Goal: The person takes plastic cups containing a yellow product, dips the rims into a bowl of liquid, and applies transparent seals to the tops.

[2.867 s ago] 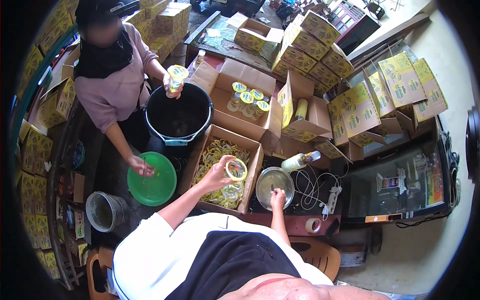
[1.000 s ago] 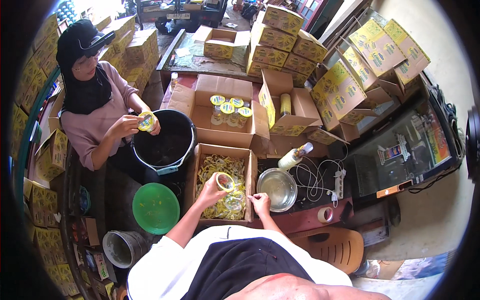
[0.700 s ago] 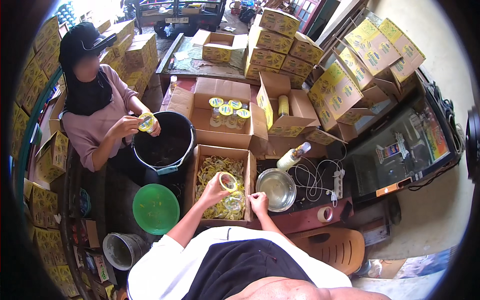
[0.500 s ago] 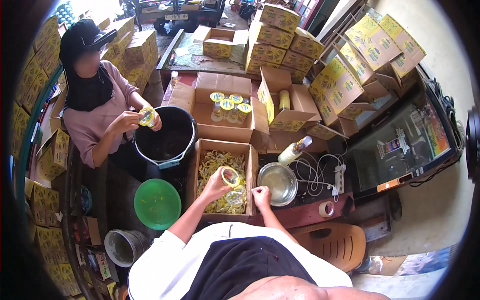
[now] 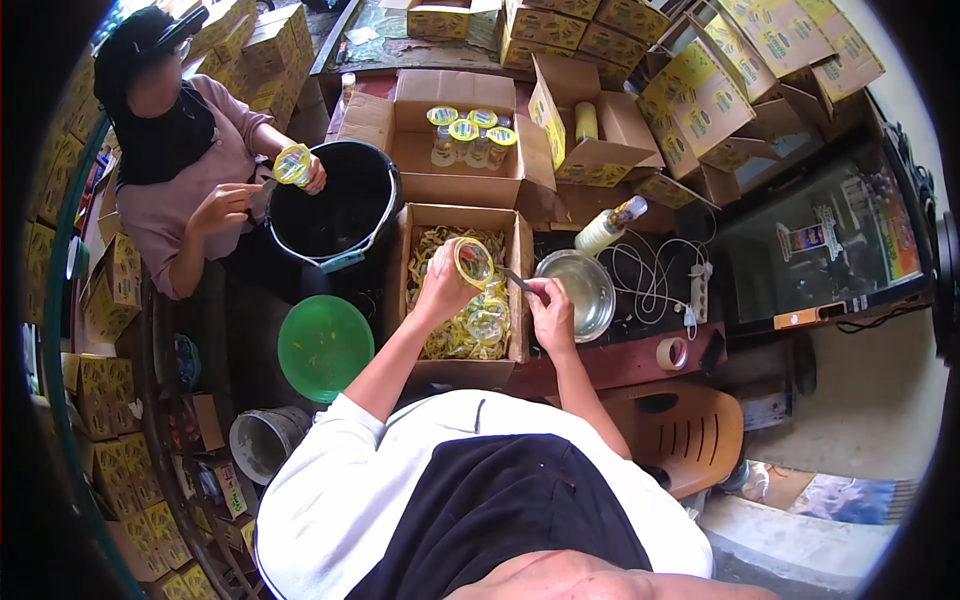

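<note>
In mid-frame, the left hand [image 5: 443, 291] grips a clear, yellow-rimmed cup [image 5: 475, 262] over a carton [image 5: 520, 325] of yellow strips [image 5: 448, 344]. Just right of centre, the right hand [image 5: 552, 313] pinches a thin dark tool [image 5: 516, 280], tip near the cup.

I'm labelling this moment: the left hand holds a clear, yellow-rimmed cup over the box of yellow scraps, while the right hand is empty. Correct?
Not quite: the head view shows the right hand holding a thin, dark tool. The rest stands.

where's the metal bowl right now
In the head view, the metal bowl is right of centre, between the scrap-filled cardboard box and the white power strip, beside the person's right hand.
</note>
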### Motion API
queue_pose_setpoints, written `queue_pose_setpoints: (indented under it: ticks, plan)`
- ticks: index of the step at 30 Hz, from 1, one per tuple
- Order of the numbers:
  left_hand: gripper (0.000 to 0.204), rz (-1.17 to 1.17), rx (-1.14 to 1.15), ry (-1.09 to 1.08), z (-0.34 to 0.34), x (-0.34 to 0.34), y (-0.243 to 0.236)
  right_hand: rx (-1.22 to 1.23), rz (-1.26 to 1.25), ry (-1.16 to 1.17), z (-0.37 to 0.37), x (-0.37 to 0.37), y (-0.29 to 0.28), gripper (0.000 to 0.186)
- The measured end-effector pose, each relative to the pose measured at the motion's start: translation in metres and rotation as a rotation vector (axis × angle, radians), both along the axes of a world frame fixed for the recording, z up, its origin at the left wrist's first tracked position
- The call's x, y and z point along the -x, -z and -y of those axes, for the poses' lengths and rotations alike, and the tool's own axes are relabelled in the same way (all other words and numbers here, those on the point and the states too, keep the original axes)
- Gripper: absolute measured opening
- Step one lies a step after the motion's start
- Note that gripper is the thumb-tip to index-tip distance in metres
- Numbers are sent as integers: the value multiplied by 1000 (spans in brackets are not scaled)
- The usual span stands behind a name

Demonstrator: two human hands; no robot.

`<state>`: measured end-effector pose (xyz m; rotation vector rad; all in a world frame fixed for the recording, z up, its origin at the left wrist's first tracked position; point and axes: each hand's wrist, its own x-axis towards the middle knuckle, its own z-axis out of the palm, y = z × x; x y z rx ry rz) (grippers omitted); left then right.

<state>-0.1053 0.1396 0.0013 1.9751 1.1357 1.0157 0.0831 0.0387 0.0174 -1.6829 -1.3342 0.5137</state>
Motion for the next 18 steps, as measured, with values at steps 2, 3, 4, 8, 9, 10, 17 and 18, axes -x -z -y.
queue_pose_setpoints:
  ticks: [2,3,4,8,9,10,17,18]
  plan:
    - [58,-13,-8,8,2,-4,-2,-50,83,12,1,9,-11,13]
    - [58,-40,-42,14,2,-5,-1,-105,169,13,2,13,-16,15]
    - [58,-67,-76,19,2,-5,-1,-100,167,18,2,17,-21,15]
    - [60,-96,41,33,6,-7,-6,-204,446,-43,7,24,-22,27]
    - [55,-99,72,34,5,-8,-8,-198,521,-50,7,25,-19,29]
    - [51,-102,104,33,5,-8,-9,-192,597,-59,7,25,-16,32]
    - [41,-108,224,98,6,-6,-23,-211,774,-117,2,24,-7,28]
    - [42,-83,266,143,5,-5,-23,-206,774,-117,1,24,-6,28]
